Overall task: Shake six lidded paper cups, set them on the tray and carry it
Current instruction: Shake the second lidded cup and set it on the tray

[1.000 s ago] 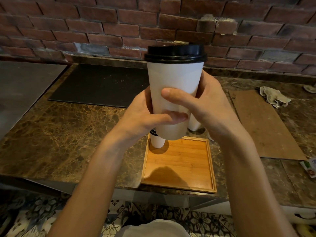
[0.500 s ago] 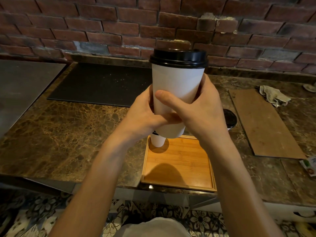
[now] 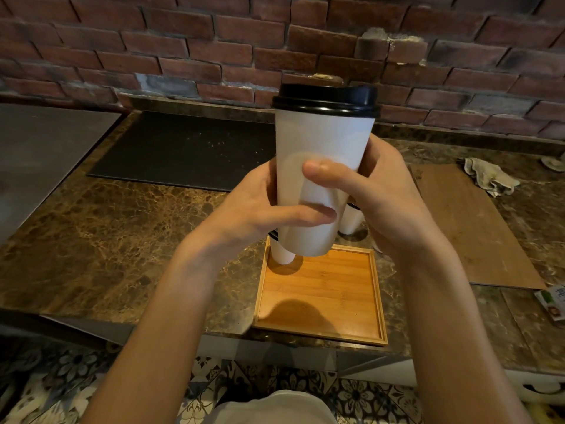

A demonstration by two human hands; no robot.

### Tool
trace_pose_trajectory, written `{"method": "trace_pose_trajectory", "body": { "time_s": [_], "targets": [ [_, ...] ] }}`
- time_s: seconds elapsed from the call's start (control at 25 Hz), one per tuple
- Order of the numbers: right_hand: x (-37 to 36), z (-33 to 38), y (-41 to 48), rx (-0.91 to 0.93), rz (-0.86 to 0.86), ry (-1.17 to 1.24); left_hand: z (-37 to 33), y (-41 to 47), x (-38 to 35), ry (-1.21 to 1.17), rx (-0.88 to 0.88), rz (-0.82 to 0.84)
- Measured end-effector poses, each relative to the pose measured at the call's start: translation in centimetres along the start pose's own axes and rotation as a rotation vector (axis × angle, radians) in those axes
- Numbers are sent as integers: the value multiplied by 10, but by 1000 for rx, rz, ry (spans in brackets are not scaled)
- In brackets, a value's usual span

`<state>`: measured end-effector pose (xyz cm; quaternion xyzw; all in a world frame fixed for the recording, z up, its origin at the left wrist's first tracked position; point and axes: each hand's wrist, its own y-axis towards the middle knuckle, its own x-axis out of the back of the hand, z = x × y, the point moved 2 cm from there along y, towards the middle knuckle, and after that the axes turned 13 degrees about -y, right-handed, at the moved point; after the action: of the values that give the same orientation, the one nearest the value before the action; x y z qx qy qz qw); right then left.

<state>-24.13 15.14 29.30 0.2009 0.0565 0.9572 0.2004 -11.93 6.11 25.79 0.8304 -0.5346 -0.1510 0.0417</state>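
With both my left hand (image 3: 260,209) and right hand (image 3: 382,200) wrapped tight around the lidded paper cup (image 3: 321,166), I shake it upright in short strokes above the bamboo tray (image 3: 321,301).

No legible text; packet (image 3: 553,301) print unreadable.

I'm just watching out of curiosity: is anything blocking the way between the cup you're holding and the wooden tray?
Nothing visible does. Both hands, left hand and right hand, hold the lidded cup above the tray. One cup stands at the tray's far left corner; the rest of its floor is bare.
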Motion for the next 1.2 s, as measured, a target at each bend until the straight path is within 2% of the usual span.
{"method": "trace_pose_trajectory", "body": {
  "time_s": [0.28,0.52,0.8,0.96,1.2],
  "targets": [
    [-3,2,0,10,7,-67,3,0,1,0,-11,-26],
    [-4,4,0,10,-104,-211,5,1,4,81,-31,-143],
    [-19,0,-4,-34,-284,-250,5,2,2,154,-71,-195],
    [-13,1,-2,-30,-246,-170,1,1,1,145,-65,-164],
    [-1,1,3,-2,-63,-19,-4,-1,0,46,-30,-83]
  ]
}}
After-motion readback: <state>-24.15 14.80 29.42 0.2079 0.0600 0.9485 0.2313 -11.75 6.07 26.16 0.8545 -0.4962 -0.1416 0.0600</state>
